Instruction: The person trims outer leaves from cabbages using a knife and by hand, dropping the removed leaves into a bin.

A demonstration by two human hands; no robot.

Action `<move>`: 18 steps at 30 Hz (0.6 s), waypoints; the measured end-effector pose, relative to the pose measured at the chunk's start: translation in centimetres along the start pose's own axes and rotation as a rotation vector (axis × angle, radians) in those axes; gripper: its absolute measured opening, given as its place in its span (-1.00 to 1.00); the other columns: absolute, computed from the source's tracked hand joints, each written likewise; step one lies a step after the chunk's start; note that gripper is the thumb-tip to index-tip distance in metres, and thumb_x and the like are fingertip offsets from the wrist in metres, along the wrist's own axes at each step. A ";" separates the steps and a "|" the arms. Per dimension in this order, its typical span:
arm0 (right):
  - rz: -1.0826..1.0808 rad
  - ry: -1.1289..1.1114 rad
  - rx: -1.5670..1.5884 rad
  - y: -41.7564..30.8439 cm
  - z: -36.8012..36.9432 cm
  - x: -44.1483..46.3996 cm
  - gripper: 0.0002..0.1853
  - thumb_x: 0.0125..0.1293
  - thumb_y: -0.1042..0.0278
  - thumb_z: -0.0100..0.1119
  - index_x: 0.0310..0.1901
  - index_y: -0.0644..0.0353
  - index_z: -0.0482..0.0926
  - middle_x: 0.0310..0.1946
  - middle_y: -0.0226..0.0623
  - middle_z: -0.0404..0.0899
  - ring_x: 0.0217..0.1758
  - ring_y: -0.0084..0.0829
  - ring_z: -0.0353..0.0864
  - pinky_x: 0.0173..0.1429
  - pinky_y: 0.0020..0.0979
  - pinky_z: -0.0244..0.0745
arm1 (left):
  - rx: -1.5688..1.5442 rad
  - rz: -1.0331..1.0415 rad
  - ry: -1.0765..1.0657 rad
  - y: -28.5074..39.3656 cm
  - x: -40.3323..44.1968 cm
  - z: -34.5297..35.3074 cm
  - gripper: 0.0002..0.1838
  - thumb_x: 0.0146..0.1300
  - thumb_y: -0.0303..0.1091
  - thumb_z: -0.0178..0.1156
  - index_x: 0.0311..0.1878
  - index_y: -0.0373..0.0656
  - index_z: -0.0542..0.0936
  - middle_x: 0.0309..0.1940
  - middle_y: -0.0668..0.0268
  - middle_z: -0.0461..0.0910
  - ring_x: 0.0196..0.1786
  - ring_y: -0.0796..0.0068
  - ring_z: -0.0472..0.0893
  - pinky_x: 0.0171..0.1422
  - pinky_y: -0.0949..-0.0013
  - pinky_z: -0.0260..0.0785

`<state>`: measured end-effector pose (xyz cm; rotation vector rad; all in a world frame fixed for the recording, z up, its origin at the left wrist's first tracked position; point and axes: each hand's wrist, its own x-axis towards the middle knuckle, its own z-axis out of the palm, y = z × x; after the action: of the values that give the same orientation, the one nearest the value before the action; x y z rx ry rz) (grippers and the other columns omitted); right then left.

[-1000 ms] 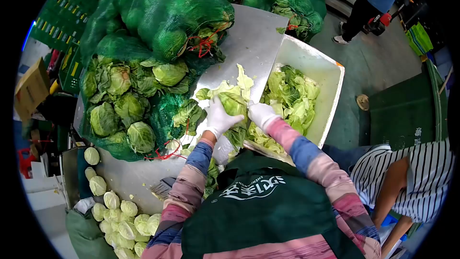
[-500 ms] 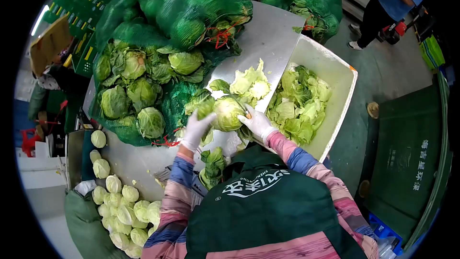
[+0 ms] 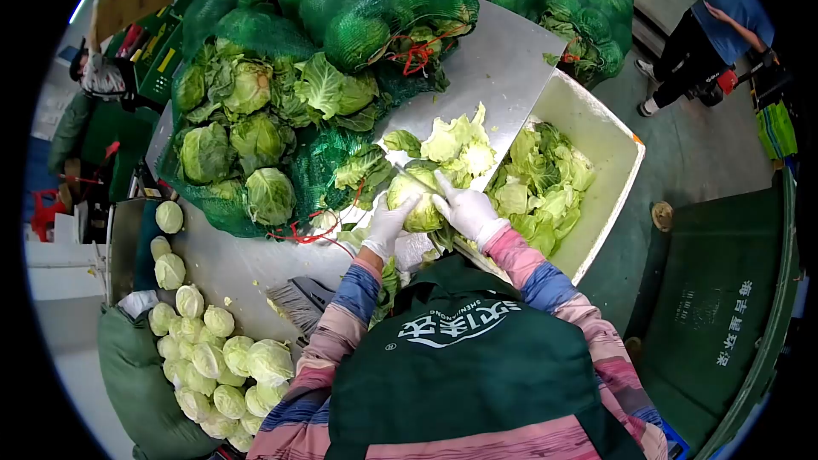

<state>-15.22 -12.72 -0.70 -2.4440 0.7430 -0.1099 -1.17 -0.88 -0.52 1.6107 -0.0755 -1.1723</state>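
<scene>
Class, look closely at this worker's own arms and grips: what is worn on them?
The left grip and right grip wear plain, thin white gloves. The left sleeve and right sleeve are long, with wide bands of pink, blue and pale tan, darker streaks running through.

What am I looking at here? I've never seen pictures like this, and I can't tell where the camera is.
There is no machine: a person is working in white gloves. The camera, worn on the head, looks forward and down.

The left hand holds a green cabbage; the right hand is at its other side. A thin grey streak there may be a blade, but it is too blurred to tell.

On the metal table lie loose leaves and green net sacks of cabbages. To the right, a white box holds more leaves; at lower left, paler cabbages are heaped.
</scene>
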 end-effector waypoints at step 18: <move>-0.042 -0.101 -0.055 0.8 -1.6 2.8 -0.43 0.46 -0.13 -0.21 0.35 0.03 0.29 -0.53 -0.03 0.61 -0.47 -0.03 0.62 -0.33 -0.06 0.50 | 0.195 0.188 0.060 -0.5 -0.7 1.3 -0.03 0.11 -0.13 0.45 0.39 -0.46 0.11 0.17 0.05 0.45 0.13 0.36 0.52 0.19 0.39 0.41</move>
<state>-13.58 -15.54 -0.07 -2.4972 0.6586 0.0177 -2.65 -1.17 -0.35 1.7664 -0.3037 -0.9952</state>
